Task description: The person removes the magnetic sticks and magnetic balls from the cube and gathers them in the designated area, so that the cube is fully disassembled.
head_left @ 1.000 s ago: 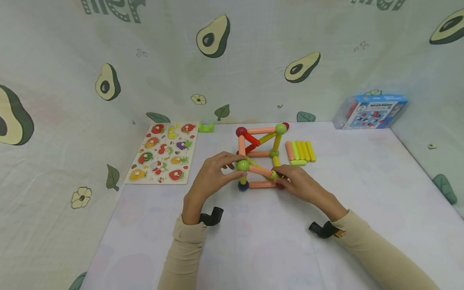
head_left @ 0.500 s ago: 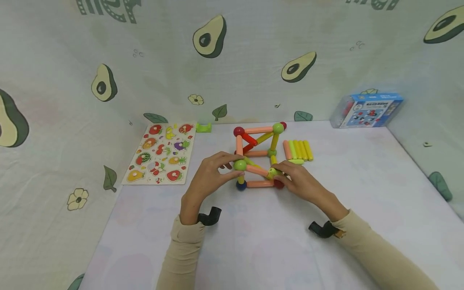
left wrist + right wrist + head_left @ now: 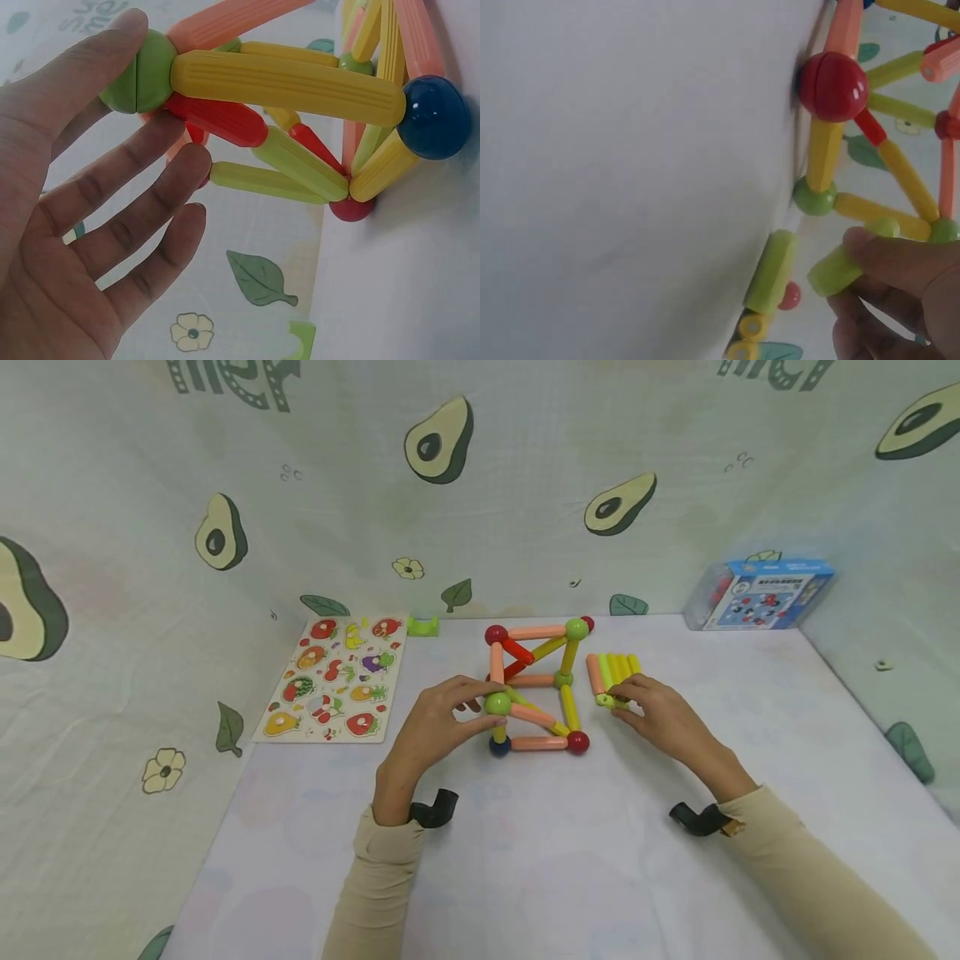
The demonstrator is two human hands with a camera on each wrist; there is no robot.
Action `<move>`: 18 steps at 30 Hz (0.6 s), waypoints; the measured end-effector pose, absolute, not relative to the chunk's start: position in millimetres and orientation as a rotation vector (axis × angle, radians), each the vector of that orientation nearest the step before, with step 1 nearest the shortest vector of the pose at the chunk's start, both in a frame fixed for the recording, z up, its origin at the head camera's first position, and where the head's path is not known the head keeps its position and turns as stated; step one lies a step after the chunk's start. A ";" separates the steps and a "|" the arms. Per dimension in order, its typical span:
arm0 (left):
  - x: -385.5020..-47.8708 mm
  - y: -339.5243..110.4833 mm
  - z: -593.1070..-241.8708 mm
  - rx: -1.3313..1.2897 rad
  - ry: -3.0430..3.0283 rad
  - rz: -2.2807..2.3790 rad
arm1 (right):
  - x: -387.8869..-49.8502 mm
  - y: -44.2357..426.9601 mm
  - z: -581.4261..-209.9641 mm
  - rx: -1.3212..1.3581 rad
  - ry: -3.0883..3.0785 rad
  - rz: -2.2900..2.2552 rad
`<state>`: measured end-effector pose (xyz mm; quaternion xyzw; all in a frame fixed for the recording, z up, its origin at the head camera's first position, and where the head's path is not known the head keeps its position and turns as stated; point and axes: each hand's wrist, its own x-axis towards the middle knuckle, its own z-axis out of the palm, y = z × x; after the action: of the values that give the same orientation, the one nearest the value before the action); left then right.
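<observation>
In the head view, a magnetic rod-and-ball structure (image 3: 538, 743) stands mid-table, built of pink, yellow, lime and red rods with coloured balls. My left hand (image 3: 435, 727) pinches a green ball (image 3: 139, 75) at its upper front left corner, thumb on one side and fingers on the other. A yellow rod (image 3: 285, 86) links that ball to a blue ball (image 3: 435, 116) below. A pink rod (image 3: 939, 60) from the green ball ends free on the right. My right hand (image 3: 667, 714) pinches a short lime rod (image 3: 836, 270), just above the loose rods and apart from the structure.
Loose rods (image 3: 618, 667) lie in a row right of the structure, with another lime rod (image 3: 772, 270) in front. A fruit puzzle board (image 3: 330, 681) lies at left, a green piece (image 3: 423, 627) behind it. A blue toy box (image 3: 761, 597) stands at back right.
My right hand has moved right with the lime rod, away from the pink rod's end to the loose rods. My left hand stays on the green ball.
</observation>
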<state>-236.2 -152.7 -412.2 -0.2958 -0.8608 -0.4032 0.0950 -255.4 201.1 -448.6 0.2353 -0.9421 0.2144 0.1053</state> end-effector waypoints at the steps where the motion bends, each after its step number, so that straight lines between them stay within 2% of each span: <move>1: -236.1 -152.7 -412.2 -0.878 -2.552 -1.191 | -256.2 202.0 -449.0 0.674 -2.825 0.595; 9: -235.3 -152.6 -413.1 -0.862 -2.576 -1.170 | -268.0 204.9 -466.3 0.663 -2.940 0.373; 18: -236.3 -151.4 -412.5 -0.848 -2.580 -1.148 | -270.7 204.3 -471.0 0.744 -2.801 0.426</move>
<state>-236.3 -151.4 -412.5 -0.2862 -0.8710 -0.3874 0.0964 -270.7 204.3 -471.0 0.2525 -0.9508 0.1445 0.1062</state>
